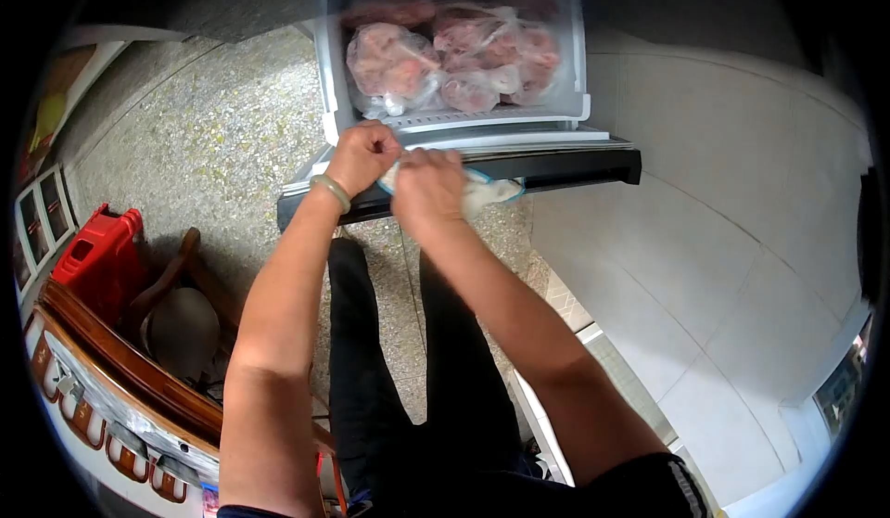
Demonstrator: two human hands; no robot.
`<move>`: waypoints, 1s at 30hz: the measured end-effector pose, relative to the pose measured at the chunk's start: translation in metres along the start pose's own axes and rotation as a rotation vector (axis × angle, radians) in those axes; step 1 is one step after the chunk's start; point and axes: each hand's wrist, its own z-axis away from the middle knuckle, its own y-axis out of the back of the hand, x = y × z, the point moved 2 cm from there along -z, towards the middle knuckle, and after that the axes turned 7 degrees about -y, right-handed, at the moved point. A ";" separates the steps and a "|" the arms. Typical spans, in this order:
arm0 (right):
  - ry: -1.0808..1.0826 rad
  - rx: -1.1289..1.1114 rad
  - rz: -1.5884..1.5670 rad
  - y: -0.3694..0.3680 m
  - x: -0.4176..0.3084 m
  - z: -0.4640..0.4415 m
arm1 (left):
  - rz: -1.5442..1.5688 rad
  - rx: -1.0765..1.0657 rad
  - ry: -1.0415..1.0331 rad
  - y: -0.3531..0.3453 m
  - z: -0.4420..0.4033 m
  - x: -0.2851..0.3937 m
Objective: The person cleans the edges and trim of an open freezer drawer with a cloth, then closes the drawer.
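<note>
An open freezer drawer (586,110) holds several clear plastic bags of frozen meat (394,62). Across its black-edged front (584,167) lies a white cloth with blue edging (496,191). My right hand (428,187) is pressed on the cloth, its fingers curled over it and slightly blurred. Just left of it, my left hand (362,154), with a pale bangle at the wrist, has its fingers curled together at the drawer's top edge; whatever they pinch is too small to make out.
At the left are a red plastic container (100,256), a wooden chair (176,272) and a wood-edged table (120,356). Speckled floor (232,119) lies left of the drawer. A tiled wall (705,212) rises at the right.
</note>
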 end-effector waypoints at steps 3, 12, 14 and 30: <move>0.013 -0.089 0.051 0.013 0.019 0.000 | -0.079 -0.005 -0.076 0.002 0.002 0.001; -0.169 0.120 0.424 0.076 0.248 0.024 | -0.074 -0.022 -0.025 -0.001 0.002 0.006; -0.221 0.150 0.455 0.086 0.281 0.025 | -0.044 -0.024 0.014 -0.002 0.003 0.004; -0.339 0.206 0.163 0.083 0.327 0.035 | -0.234 -0.159 -0.309 -0.127 -0.071 0.062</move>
